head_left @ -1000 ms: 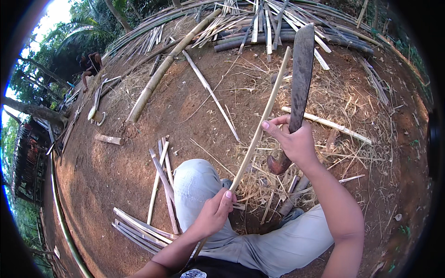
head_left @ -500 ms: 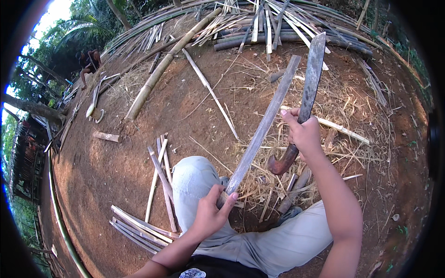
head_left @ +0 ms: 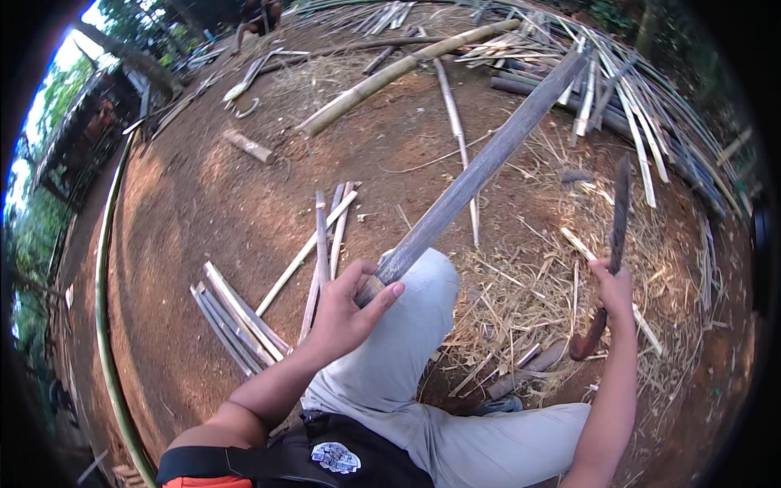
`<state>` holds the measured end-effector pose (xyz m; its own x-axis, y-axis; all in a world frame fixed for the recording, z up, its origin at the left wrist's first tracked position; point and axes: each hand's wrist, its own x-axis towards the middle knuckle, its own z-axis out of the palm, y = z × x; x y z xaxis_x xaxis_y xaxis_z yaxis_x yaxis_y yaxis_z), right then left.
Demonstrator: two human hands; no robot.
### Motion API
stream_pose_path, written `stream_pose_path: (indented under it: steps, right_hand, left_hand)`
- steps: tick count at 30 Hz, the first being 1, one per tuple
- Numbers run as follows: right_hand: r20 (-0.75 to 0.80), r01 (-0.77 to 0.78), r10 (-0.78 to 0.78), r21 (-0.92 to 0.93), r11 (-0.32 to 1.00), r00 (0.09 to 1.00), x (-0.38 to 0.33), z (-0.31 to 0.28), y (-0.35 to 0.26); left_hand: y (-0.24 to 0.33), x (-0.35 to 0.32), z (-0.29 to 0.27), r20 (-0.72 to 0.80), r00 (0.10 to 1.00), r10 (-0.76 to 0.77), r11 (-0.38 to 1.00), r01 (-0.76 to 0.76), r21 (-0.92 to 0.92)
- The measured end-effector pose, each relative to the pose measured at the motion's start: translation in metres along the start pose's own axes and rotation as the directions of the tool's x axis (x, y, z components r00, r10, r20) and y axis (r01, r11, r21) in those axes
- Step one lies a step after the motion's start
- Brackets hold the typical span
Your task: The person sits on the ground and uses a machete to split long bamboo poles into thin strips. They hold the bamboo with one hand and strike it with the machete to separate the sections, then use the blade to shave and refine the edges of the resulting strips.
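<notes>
My left hand [head_left: 351, 313] is closed round the near end of a long grey bamboo strip [head_left: 480, 175], which slants up and away to the right over my raised knee. Over on the right, my right hand [head_left: 612, 291] grips a machete [head_left: 621, 213] by its dark wooden handle, which ends in a hooked butt. The blade points upward, seen nearly edge-on, and is apart from the strip. Pale curled shavings [head_left: 521, 301] cover the dirt between my knee and my right hand.
Split strips [head_left: 236, 317] lie in a bundle left of my knee. A thick bamboo pole [head_left: 407, 75] lies farther off, near a large pile of bamboo [head_left: 626, 114]. A short cut piece [head_left: 249, 146] rests on the dirt. Another person [head_left: 259, 18] is at the far edge.
The machete has moved right, away from the strip, and its blade has turned edge-on. The strip has swung lower to the right in my left hand. The whole view has turned leftward.
</notes>
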<state>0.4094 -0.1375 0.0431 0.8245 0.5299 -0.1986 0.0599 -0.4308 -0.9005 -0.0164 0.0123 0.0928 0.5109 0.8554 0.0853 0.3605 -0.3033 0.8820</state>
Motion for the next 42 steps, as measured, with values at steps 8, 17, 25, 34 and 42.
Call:
stream_pose_path:
  steps: [8, 17, 25, 34, 42]
  right_hand:
    - [0.028, 0.018, 0.000, -0.637, 0.771, 1.000, 0.067, -0.042, 0.092]
    - [0.049, 0.412, -0.419, -0.308, 0.857, 0.907, -0.051, 0.064, -0.049]
    - [0.352, 0.866, -0.842, -0.441, 0.236, 0.410, -0.162, 0.126, -0.116]
    - [0.344, 0.842, -0.844, -0.498, 0.209, 0.412, -0.164, 0.116, -0.100]
    - [0.148, 0.665, -0.774, -0.625, 0.409, 0.616, -0.107, 0.075, -0.101]
  left_hand:
    - [-0.118, -0.014, -0.059, -0.260, 0.881, -0.394, 0.917, 0.357, -0.178]
    - [-0.034, -0.013, -0.038, 0.243, 0.922, -0.300, 0.597, 0.381, -0.706]
    - [0.025, -0.009, -0.001, 0.453, 0.879, -0.151, 0.596, 0.447, -0.667]
    - [0.022, -0.041, 0.041, 0.219, 0.975, -0.028, 0.955, 0.090, -0.281]
    - [0.025, -0.056, 0.034, 0.247, 0.962, 0.119, 0.993, -0.111, -0.048]
